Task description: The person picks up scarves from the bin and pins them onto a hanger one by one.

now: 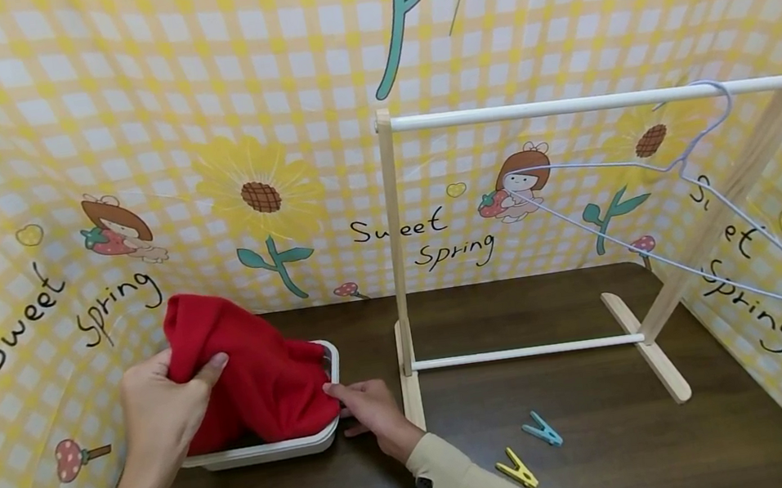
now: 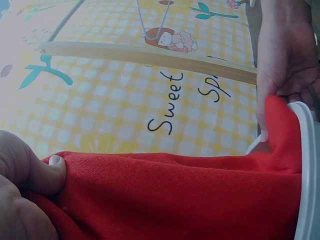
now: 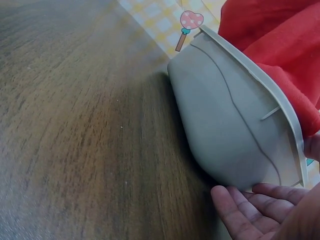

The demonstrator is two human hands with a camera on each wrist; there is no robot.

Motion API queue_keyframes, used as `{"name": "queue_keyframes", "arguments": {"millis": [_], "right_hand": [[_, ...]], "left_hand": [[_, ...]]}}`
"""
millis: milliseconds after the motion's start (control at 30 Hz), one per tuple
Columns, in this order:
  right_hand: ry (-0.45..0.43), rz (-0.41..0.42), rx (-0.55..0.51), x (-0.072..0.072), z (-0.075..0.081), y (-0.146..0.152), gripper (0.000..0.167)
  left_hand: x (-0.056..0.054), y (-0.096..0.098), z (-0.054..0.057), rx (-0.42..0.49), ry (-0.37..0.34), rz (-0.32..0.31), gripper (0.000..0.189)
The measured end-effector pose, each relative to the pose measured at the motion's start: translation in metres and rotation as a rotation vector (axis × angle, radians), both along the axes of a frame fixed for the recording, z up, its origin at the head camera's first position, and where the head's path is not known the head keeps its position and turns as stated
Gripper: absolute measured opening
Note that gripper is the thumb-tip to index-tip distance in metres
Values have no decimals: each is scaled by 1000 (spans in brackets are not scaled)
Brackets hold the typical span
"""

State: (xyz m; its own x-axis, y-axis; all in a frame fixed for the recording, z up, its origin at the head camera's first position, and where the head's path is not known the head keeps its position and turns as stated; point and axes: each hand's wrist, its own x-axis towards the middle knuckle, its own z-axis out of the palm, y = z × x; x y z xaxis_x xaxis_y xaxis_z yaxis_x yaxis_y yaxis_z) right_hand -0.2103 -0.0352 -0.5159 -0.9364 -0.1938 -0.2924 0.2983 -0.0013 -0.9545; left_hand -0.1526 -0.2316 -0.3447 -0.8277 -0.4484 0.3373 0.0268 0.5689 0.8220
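Left hand (image 1: 162,408) is pinching red cloth (image 1: 259,368) over tub (image 1: 270,452) | right hand (image 1: 374,411), half-open, is gripping tub's right edge | steadying tub suits gentle lifting

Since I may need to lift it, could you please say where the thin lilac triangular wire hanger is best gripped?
Probably grip the hanger at its neck, from the near side: its hook loops over the round white rail, leaving the neck free below.
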Motion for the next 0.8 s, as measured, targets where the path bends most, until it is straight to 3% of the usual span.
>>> {"name": "queue_keyframes", "arguments": {"millis": [800], "right_hand": [[0,5,-13,1,-1,-5,40]], "left_hand": [[13,-7,21,6,116,64,22]]}}
